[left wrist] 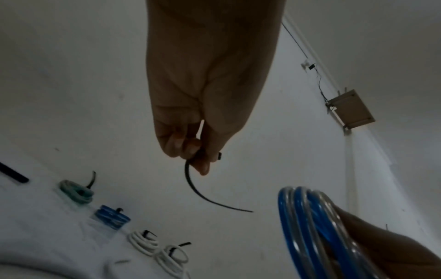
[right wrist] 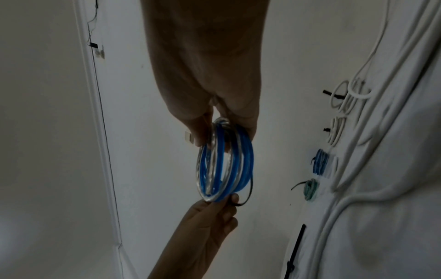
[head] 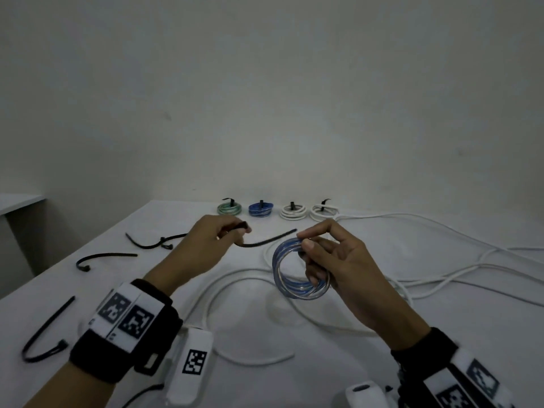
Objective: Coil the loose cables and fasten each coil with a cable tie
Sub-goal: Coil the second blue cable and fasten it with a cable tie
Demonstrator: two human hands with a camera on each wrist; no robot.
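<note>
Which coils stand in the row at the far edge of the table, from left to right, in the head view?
green coil → blue coil → first white coil → second white coil. Each carries a black cable tie.

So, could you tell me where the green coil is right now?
In the head view the green coil lies at the table's far edge, leftmost in the row of tied coils, beside the blue coil.

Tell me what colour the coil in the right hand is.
Blue with clear, silvery strands. The coil in the right hand shows best in the right wrist view.
</note>
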